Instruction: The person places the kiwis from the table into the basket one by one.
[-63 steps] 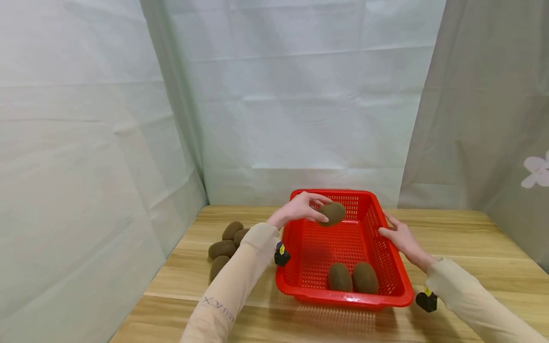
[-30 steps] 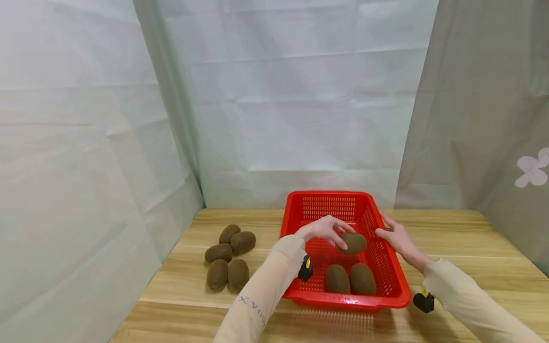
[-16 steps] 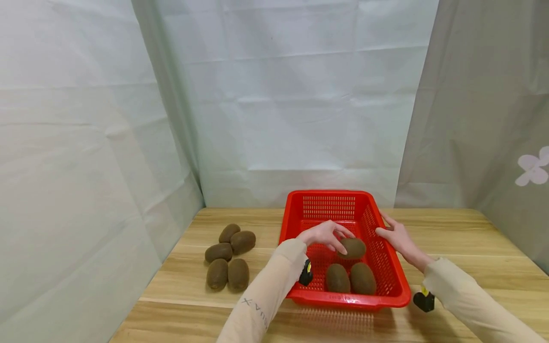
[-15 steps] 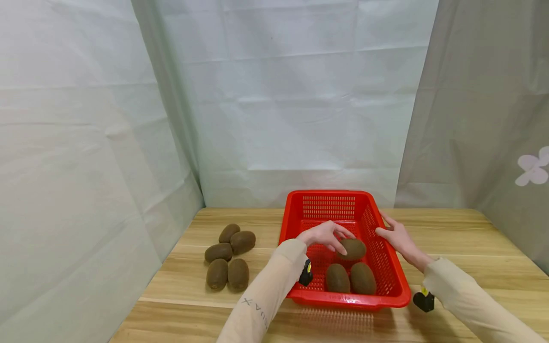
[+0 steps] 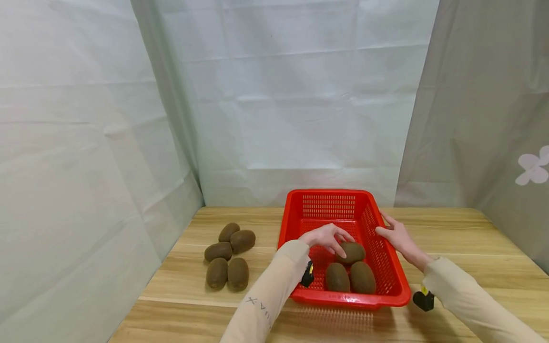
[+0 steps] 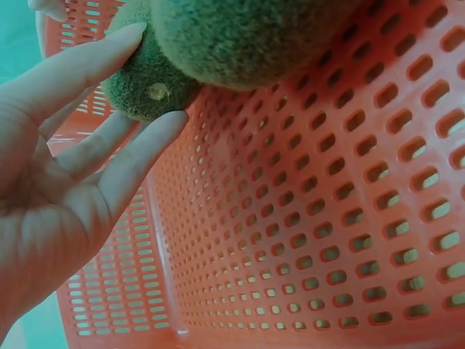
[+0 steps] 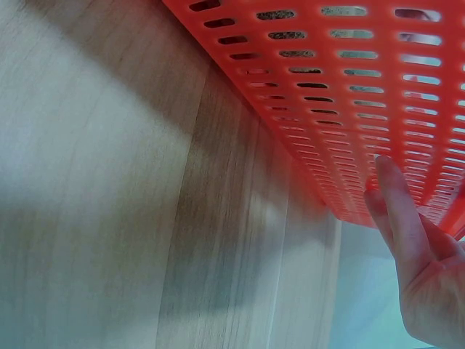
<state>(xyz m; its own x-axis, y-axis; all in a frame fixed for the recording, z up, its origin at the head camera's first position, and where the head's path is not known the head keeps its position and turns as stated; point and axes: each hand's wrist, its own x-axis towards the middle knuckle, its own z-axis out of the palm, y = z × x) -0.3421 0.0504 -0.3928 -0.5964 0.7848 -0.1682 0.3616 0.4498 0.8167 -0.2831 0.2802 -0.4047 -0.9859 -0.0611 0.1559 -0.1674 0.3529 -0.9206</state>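
Wooden tabletop (image 5: 454,240); pale backdrop (image 5: 296,109), probably fabric

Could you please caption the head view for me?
Left grip holds a kiwifruit in a red basket; right grip on its rim.

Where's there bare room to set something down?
Bare table shows beyond the right hand, right of the red basket, and in a strip between the basket and five loose kiwis. Inside, the basket's far end is free; its near end is crowded by three kiwis, the left hand on one.
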